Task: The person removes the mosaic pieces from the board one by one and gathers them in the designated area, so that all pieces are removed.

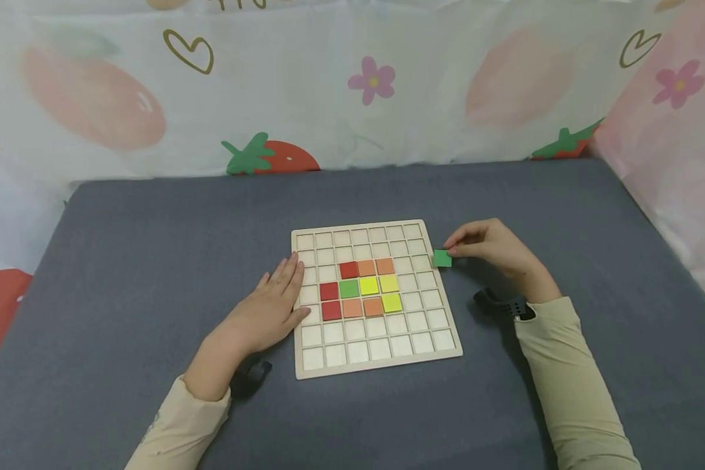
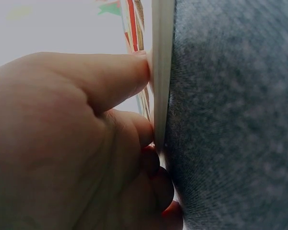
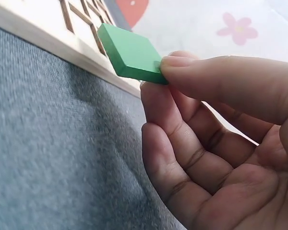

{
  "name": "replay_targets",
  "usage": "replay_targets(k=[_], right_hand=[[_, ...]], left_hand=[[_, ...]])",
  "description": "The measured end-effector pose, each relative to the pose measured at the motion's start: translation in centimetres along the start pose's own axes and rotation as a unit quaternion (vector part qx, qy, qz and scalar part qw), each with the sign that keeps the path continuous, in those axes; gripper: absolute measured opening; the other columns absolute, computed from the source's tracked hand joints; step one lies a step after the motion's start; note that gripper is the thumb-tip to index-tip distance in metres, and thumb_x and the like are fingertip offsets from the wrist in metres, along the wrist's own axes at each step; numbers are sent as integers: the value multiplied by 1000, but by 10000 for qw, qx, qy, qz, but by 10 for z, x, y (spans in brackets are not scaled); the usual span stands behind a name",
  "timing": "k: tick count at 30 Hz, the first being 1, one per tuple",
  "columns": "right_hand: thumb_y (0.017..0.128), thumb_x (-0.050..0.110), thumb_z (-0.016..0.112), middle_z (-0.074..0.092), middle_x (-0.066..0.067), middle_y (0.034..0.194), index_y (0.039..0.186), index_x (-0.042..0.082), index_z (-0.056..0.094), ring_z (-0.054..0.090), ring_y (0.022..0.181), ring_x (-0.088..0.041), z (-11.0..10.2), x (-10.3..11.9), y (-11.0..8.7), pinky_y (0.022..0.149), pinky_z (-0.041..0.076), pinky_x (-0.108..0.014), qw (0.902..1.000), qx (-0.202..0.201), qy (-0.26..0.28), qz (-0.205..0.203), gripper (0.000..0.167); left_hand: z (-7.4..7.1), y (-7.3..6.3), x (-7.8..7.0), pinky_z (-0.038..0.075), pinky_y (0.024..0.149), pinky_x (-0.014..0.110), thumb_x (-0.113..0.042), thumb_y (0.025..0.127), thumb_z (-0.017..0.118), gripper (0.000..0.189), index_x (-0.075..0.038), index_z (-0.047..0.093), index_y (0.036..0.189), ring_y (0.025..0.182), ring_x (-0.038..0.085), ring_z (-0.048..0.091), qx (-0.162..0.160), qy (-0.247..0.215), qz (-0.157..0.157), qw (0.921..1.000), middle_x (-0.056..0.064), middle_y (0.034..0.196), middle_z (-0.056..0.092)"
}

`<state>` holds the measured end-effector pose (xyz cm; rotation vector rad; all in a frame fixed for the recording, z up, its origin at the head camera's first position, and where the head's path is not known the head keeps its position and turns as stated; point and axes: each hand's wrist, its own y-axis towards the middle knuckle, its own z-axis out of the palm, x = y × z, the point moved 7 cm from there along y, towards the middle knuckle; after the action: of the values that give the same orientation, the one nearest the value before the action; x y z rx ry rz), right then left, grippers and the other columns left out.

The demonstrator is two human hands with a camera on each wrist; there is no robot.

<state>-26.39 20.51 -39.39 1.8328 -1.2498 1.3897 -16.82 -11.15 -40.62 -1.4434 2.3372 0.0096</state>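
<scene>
A square wooden grid board (image 1: 378, 364) lies on the grey cloth, with red, orange, yellow and green tiles in its middle cells. Between thumb and fingers, my right hand (image 1: 496, 251) pinches a green square tile (image 3: 132, 52) by one corner. That tile is at the board's right edge, overlapping it in the head view. Straight fingers of my left hand (image 1: 264, 310) rest on the board's left edge. In the left wrist view, the thumb (image 2: 115, 76) touches the board's rim (image 2: 162, 62).
Grey cloth (image 1: 153, 261) covers the table around the board. A white curtain (image 1: 305, 85) printed with strawberries and flowers hangs behind the table's far edge. Each wrist wears a black strap device (image 1: 502, 305).
</scene>
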Motion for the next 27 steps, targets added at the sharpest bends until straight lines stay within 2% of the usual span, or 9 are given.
replay_targets(k=[19,27], right_hand=[[86,3,67,68,-1,84,97,-12,67,62,79,-11,-10,-7,1,72,52,-25,9982,-317,-504,125,18],[86,3,67,68,-13,91,98,-9,69,62,80,-11,-9,-7,0,73,51,-25,9955,-425,-814,250,17]], left_hand=[[0,2,0,13,112,52,-31,99,48,73,7,10,148,143,33,3,98,-41,-14,9999,19,156,1],[2,1,1,12,112,52,-32,99,47,73,6,9,148,143,33,2,143,-47,-21,9999,19,156,0]])
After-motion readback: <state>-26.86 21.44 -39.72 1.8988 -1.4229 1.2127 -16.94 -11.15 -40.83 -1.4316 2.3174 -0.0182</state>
